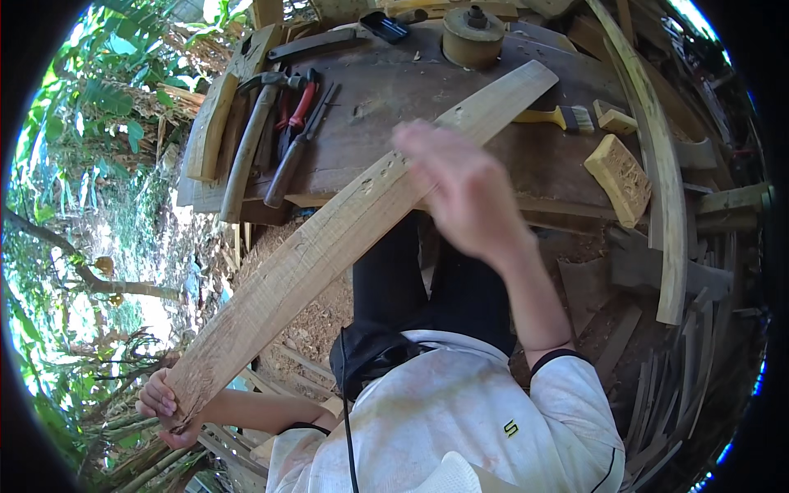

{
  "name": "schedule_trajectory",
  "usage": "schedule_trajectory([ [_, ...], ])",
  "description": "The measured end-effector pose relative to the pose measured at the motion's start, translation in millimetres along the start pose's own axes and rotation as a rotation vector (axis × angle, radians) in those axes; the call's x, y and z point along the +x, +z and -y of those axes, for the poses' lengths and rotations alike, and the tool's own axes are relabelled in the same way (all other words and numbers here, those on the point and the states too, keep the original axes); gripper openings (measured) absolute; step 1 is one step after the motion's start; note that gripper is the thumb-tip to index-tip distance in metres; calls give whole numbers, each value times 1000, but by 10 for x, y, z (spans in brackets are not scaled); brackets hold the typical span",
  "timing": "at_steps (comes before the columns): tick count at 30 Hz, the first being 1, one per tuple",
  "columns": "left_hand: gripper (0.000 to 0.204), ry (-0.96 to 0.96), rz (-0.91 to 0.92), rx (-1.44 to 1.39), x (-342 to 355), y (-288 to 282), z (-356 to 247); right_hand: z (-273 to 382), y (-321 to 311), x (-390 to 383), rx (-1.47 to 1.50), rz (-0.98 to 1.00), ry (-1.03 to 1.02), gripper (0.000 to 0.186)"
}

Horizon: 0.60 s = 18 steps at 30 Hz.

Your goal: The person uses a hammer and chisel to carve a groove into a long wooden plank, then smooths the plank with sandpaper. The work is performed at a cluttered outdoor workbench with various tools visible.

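The left hand (164,407) clamps the near end of a long curved plank (345,230), whose far end rests on the desk (394,90). The right hand (460,193) hovers over it, blurred; I cannot tell its grip. One-handed, the plank could twist and slip.
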<state>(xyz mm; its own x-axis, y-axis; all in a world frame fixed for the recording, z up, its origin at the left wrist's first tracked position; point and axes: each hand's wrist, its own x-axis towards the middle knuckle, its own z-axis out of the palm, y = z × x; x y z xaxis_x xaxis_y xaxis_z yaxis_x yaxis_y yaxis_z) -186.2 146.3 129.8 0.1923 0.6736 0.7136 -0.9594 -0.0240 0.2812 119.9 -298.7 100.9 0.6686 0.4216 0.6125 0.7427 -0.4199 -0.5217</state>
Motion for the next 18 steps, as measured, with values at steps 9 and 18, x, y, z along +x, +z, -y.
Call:
schedule_trajectory([
  [9,38,9,-10,24,-230,296,277,-405,-223,-91,-163,-58,139,35],
  [18,37,-70,-37,-18,-111,295,313,-818,-457,108,-293,-17,446,37],
])
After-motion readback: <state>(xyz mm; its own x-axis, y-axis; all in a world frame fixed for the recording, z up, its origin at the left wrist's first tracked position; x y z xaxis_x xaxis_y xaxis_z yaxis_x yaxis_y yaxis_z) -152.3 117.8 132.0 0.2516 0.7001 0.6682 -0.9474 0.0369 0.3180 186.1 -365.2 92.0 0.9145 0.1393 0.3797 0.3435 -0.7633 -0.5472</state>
